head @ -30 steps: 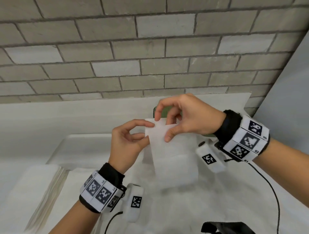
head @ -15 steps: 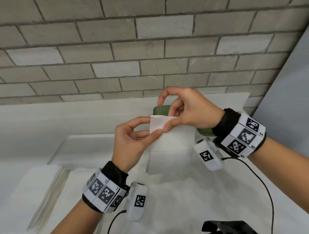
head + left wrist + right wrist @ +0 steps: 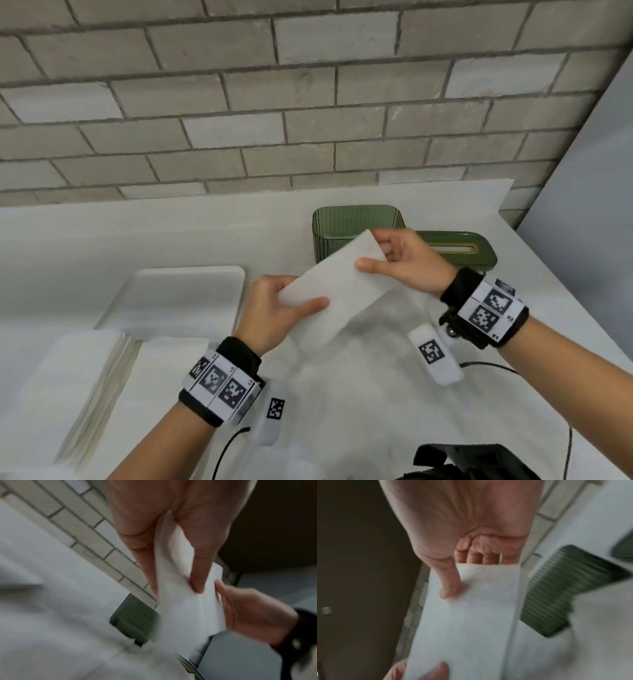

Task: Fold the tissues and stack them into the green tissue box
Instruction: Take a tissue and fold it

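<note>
A folded white tissue hangs in the air between both hands, slanting up to the right. My left hand pinches its lower left end with the thumb on top. My right hand pinches the upper right end. The tissue is a long folded strip in the right wrist view, thumb pressed on it. In the left wrist view the tissue runs between thumb and fingers. The green ribbed tissue box stands open just behind the tissue, its green lid lying to its right.
A white tray lies left of the hands. A stack of unfolded tissues sits at the near left. The brick wall closes the back of the white counter. A dark object lies at the near edge.
The tissue hung down from both hands pinched close together; now the hands have moved apart, stretching it out as a slanted strip, and the green box behind is uncovered.
</note>
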Available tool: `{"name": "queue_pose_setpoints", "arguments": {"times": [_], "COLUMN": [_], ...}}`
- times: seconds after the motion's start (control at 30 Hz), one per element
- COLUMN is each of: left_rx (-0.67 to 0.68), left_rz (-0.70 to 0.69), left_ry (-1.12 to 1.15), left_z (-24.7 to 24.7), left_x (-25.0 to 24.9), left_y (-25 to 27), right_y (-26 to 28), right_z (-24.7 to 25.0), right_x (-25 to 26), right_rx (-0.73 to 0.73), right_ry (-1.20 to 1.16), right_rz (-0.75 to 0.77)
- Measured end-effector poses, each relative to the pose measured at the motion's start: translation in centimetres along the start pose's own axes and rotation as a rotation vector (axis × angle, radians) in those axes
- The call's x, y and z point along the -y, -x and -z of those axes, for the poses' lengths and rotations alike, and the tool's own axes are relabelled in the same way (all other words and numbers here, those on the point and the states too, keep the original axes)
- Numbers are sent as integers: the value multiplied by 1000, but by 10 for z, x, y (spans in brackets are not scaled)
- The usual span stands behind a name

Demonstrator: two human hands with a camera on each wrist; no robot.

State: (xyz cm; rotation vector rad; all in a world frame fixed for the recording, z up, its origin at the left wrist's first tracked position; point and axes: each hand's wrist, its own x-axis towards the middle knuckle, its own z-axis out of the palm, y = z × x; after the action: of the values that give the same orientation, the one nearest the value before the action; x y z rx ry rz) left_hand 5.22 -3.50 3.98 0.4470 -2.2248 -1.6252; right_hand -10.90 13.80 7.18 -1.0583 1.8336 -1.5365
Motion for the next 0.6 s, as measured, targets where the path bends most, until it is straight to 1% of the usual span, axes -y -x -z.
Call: {"name": "queue_pose_setpoints", "arguments": {"times": [0.1,0.17,0.2,0.27,0.37,0.43,0.53,0.6], "left_rx": [-131,-156,-145,-81,18,22,14,51], "left_rz": [92,119,134,168,292,342,274,207], "left_ry": [239,322,335,287,182,137,153,126], "left_z": [-7,-12,-14,-21,-28,-28,-17,-6], "left_x": [8,11,13,23,45,53,47,34], "left_y": [-2,-5,-6,-5,-6,-7,-15,-20], "right_y": [15,21,23,26,29,27,17,10], "right_z": [-3,-4,-3,-5,-8,-8,0,6], "right_x": [-35,-48,-54,-70,-92,-94,-77,-63], "right_rx": [-101,-150,-157,-127,-40,-25,-64,-24], "right_ry": [-169,-196,-203,-204,-93,-33,-47,-2], "right_rz": [-53,-46,-45,-72,-134,-140,-147,-129]}}
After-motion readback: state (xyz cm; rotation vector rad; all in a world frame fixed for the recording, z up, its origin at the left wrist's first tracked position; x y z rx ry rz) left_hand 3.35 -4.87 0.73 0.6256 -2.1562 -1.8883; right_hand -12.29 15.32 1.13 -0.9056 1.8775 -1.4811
